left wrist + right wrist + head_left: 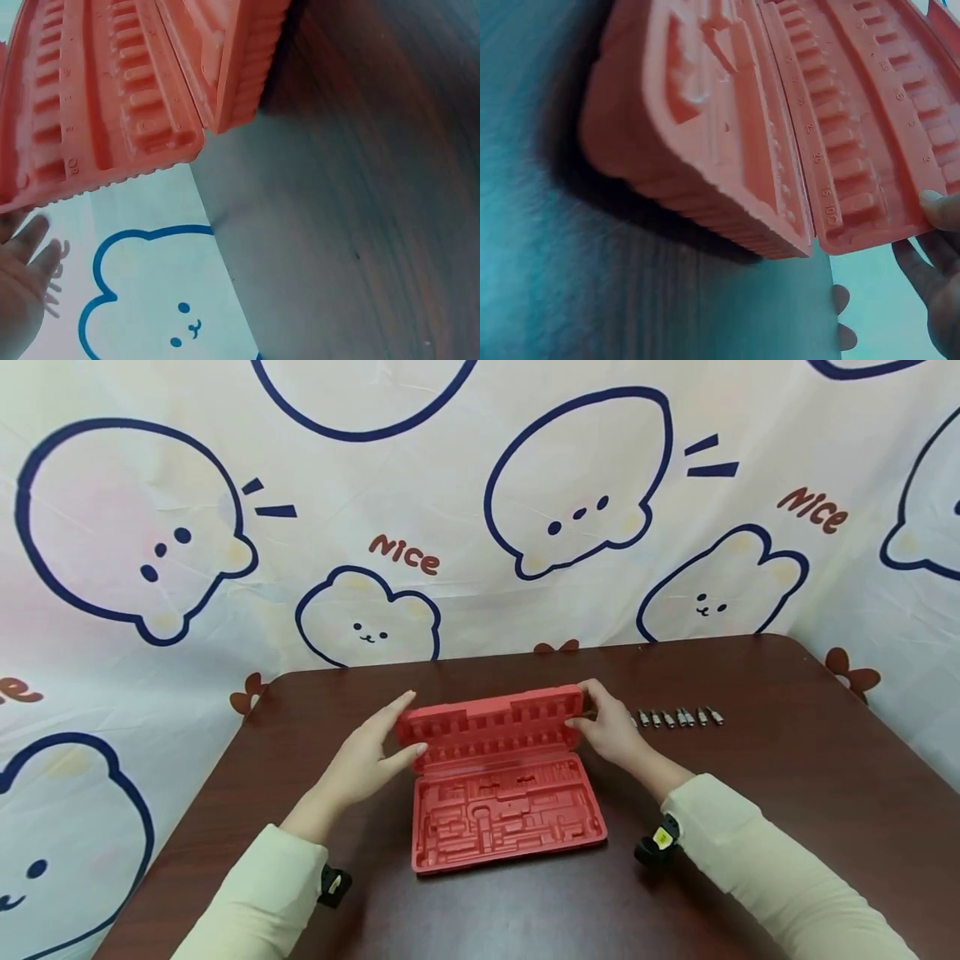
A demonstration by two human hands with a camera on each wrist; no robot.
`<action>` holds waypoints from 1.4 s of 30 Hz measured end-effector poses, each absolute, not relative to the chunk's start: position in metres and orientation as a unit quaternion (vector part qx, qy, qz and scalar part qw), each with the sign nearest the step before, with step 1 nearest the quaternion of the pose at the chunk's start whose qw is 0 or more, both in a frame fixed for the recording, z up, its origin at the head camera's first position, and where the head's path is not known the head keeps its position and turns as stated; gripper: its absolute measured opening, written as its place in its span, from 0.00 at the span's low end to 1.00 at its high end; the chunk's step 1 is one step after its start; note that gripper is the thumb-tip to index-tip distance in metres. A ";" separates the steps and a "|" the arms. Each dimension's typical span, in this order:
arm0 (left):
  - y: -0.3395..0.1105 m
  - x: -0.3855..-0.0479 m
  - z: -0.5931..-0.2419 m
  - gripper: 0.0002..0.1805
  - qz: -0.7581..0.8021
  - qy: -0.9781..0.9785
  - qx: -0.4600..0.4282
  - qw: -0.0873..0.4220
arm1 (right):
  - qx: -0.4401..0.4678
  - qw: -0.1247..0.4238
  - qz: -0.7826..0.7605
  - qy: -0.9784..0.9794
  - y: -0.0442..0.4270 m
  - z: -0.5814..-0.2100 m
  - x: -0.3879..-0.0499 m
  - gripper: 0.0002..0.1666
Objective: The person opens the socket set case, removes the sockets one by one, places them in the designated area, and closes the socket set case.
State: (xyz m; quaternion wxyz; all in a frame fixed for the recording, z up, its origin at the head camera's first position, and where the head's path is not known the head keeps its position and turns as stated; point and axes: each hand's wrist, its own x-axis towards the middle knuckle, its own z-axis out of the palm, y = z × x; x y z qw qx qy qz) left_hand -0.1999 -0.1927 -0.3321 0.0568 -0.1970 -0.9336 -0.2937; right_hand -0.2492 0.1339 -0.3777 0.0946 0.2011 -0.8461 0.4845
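Note:
A red plastic socket-set case [510, 814] stands open on the table, its lid [491, 722] tilted up at the back. Moulded slots line the lid and the base, and none of the base slots shown holds a tool. My right hand [609, 727] pinches the lid's right end, thumb on the inner face and fingers behind, as the right wrist view shows. At the lid's left end is my left hand [362, 760], fingers extended and thumb in front of the edge. Its fingers [30, 240] are spread just beyond the lid in the left wrist view.
Several small metal sockets or bits [678, 718] lie in a row to the right of the case, behind my right hand. The dark brown wooden table [757, 760] meets a white cloth backdrop [465, 610] with cartoon drawings at its far edge.

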 end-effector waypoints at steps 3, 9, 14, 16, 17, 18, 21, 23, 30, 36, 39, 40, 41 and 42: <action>-0.193 -0.198 -0.334 0.31 -0.343 -0.919 -0.192 0.035 | 0.224 0.117 0.464 -0.849 0.137 -0.380 -0.244 0.19; -0.194 -0.194 -0.340 0.19 -0.424 -0.887 -0.182 0.001 | 0.245 0.128 0.455 -0.847 0.141 -0.382 -0.235 0.15; -0.195 -0.189 -0.341 0.14 -0.483 -0.850 -0.205 -0.057 | 0.260 0.038 0.501 -0.824 0.150 -0.378 -0.230 0.11; -0.196 -0.185 -0.340 0.13 -0.490 -0.840 -0.219 -0.083 | 0.273 -0.001 0.514 -0.813 0.155 -0.376 -0.227 0.12; -0.196 -0.183 -0.340 0.13 -0.487 -0.837 -0.229 -0.095 | 0.284 -0.016 0.512 -0.810 0.158 -0.375 -0.226 0.13; -0.196 -0.182 -0.339 0.13 -0.484 -0.837 -0.234 -0.106 | 0.297 -0.030 0.507 -0.809 0.161 -0.374 -0.224 0.15; -0.197 -0.177 -0.340 0.15 -0.457 -0.842 -0.257 -0.130 | 0.336 -0.087 0.500 -0.794 0.169 -0.371 -0.218 0.18; -0.197 -0.175 -0.342 0.17 -0.437 -0.845 -0.274 -0.141 | 0.352 -0.113 0.491 -0.789 0.173 -0.370 -0.215 0.19; -0.198 -0.169 -0.355 0.22 -0.402 -0.849 -0.298 -0.171 | 0.345 -0.132 0.429 -0.824 0.170 -0.374 -0.207 0.19; -0.193 -0.162 -0.369 0.21 -0.364 -0.864 -0.311 -0.154 | 0.382 -0.102 0.335 -0.855 0.165 -0.386 -0.199 0.27; -0.189 -0.157 -0.378 0.21 -0.316 -0.880 -0.337 -0.113 | 0.395 -0.104 0.303 -0.861 0.163 -0.392 -0.195 0.31; -0.188 -0.155 -0.380 0.21 -0.300 -0.884 -0.345 -0.098 | 0.395 -0.108 0.299 -0.862 0.163 -0.394 -0.193 0.31; -0.187 -0.153 -0.381 0.21 -0.285 -0.889 -0.348 -0.084 | 0.396 -0.110 0.295 -0.862 0.163 -0.395 -0.192 0.32; -0.185 -0.151 -0.381 0.22 -0.266 -0.896 -0.348 -0.072 | 0.395 -0.112 0.294 -0.863 0.163 -0.396 -0.191 0.32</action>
